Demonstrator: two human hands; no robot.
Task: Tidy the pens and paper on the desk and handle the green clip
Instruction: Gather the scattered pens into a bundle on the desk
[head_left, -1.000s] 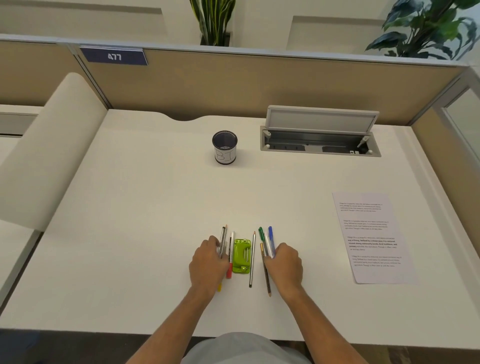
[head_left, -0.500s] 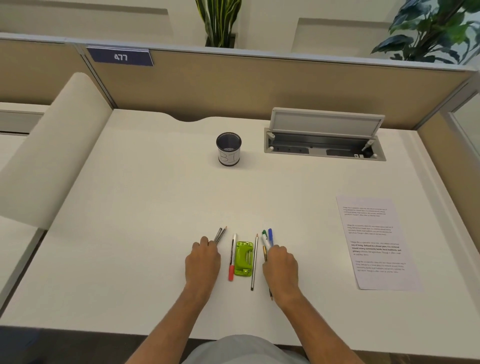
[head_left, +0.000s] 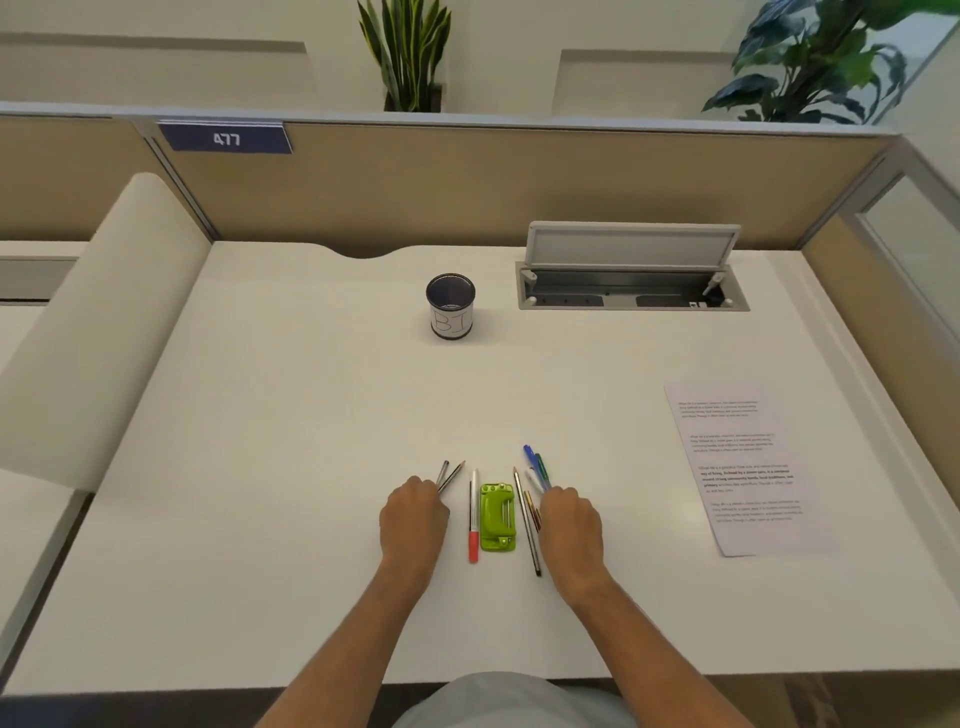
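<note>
Green clip (head_left: 497, 517) lies flat on the desk (head_left: 311, 467) between both hands, with a red-capped pen (head_left: 473, 519) and a grey pencil (head_left: 525, 519) beside it. Left hand (head_left: 414, 522) curls its fingers round two thin pens (head_left: 451, 475). Right hand (head_left: 570, 527) seems to clutch the blue and green pens (head_left: 536, 465), its fingertips hidden. Paper (head_left: 743, 467) lies well right of those fingers.

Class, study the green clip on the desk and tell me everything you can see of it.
The green clip is lime green and looks like glossy plastic: a rounded rectangle with a raised bar along its middle and small studs at its far end. It lies flat on the white desk, its long side pointing away from the person, between the left hand and the right hand, neither of which touches it. A red-capped pen lies close along its left side.
</note>
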